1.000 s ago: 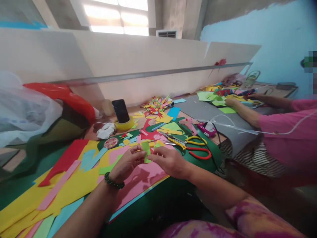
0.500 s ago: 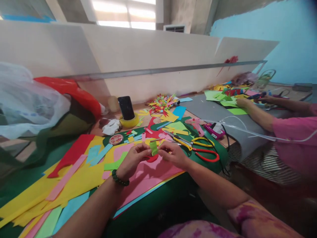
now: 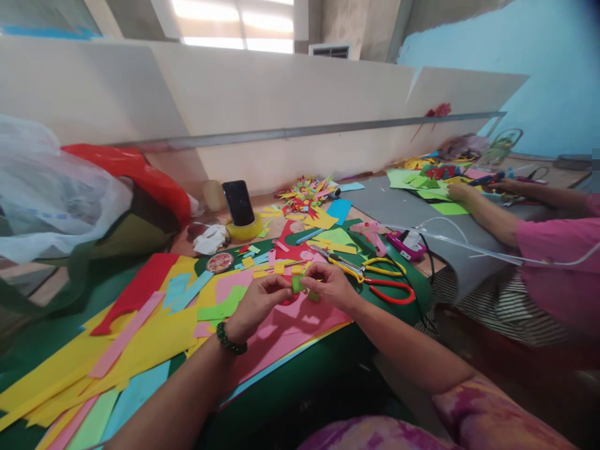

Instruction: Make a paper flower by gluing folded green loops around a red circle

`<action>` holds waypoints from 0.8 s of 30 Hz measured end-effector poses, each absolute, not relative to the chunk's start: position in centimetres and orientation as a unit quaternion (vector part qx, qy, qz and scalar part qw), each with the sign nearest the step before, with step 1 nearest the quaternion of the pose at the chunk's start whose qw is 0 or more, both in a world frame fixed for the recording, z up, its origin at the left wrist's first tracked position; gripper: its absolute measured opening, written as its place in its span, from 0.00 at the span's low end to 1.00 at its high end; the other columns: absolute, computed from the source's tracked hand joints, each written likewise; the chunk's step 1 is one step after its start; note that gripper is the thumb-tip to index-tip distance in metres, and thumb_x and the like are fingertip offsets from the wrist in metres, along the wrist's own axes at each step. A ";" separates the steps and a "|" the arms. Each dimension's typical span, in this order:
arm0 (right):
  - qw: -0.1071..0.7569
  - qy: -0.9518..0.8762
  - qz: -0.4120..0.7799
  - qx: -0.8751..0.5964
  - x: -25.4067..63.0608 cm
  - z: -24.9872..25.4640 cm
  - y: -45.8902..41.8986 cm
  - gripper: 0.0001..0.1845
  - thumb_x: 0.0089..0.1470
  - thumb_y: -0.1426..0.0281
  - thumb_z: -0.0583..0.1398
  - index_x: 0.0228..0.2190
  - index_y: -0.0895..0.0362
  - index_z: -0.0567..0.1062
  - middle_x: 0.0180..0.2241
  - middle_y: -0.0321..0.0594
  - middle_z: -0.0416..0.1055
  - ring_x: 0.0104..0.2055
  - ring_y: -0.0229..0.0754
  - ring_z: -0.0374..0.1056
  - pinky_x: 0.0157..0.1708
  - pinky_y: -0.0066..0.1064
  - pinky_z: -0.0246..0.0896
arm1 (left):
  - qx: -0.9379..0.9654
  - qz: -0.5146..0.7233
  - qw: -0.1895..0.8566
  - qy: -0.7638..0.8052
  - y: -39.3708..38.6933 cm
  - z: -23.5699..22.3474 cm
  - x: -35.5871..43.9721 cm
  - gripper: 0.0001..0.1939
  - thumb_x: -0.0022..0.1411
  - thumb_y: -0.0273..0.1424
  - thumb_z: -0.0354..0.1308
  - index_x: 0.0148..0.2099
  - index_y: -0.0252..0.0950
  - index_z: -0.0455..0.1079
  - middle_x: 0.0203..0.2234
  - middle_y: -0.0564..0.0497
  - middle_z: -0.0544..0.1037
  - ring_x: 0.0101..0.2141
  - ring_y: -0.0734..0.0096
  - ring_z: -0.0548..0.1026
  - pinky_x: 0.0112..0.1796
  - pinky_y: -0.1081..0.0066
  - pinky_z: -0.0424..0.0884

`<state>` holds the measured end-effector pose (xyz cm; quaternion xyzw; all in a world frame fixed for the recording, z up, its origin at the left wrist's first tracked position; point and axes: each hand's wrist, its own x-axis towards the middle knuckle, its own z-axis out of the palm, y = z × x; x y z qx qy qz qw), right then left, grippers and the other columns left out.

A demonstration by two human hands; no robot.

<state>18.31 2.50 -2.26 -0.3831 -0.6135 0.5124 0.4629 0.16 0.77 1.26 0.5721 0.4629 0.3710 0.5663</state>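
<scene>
Between my two hands is a small green paper piece (image 3: 297,285), pinched from both sides. My left hand (image 3: 262,300), with a dark bead bracelet (image 3: 229,339) on the wrist, grips its left edge. My right hand (image 3: 332,287) grips the right edge, thumb and finger together. Another bit of green shows just below the right fingers. Under the hands lies a pink sheet (image 3: 281,340) on a stack of coloured sheets. Red-handled and yellow-handled scissors (image 3: 394,294) lie right of my right hand, beside a box cutter (image 3: 344,265).
Yellow sheets (image 3: 154,337) and strips spread to the left. A phone (image 3: 238,203) stands in a yellow tape roll (image 3: 246,230). Behind are a pile of paper spikes (image 3: 307,195) and a pink glue gun (image 3: 372,237). At the right a co-worker's hands (image 3: 462,192) handle green paper (image 3: 450,208).
My hands have shifted slightly right, and the green paper piece has turned or folded between the fingers. The right hand is a little higher and more curled.
</scene>
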 end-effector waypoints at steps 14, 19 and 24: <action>0.452 -0.602 0.528 -0.394 18.3 -2.2 2.3 0.24 0.41 0.50 0.67 0.23 0.56 0.67 0.17 0.30 0.62 0.17 0.32 0.57 0.18 0.26 0.53 | 0.608 0.355 0.540 0.461 0.9 0.5 0.0 0.07 0.46 0.33 0.63 0.26 0.34 0.71 0.22 0.52 0.75 0.26 0.73 0.70 0.31 0.72 0.66; 0.458 -0.605 0.512 -0.403 18.3 -1.8 2.1 0.23 0.40 0.53 0.68 0.23 0.55 0.65 0.20 0.30 0.64 0.19 0.31 0.58 0.18 0.25 0.55 | 0.609 0.356 0.548 0.449 1.0 0.0 0.0 0.09 0.46 0.34 0.65 0.27 0.34 0.72 0.23 0.52 0.76 0.27 0.73 0.71 0.32 0.72 0.67; 0.466 -0.604 0.512 -0.394 18.3 -1.8 2.0 0.22 0.40 0.55 0.68 0.25 0.55 0.64 0.23 0.30 0.65 0.21 0.31 0.59 0.20 0.25 0.58 | 0.618 0.344 0.549 0.445 0.9 0.2 0.0 0.10 0.46 0.35 0.65 0.26 0.34 0.72 0.22 0.52 0.76 0.26 0.73 0.71 0.31 0.72 0.68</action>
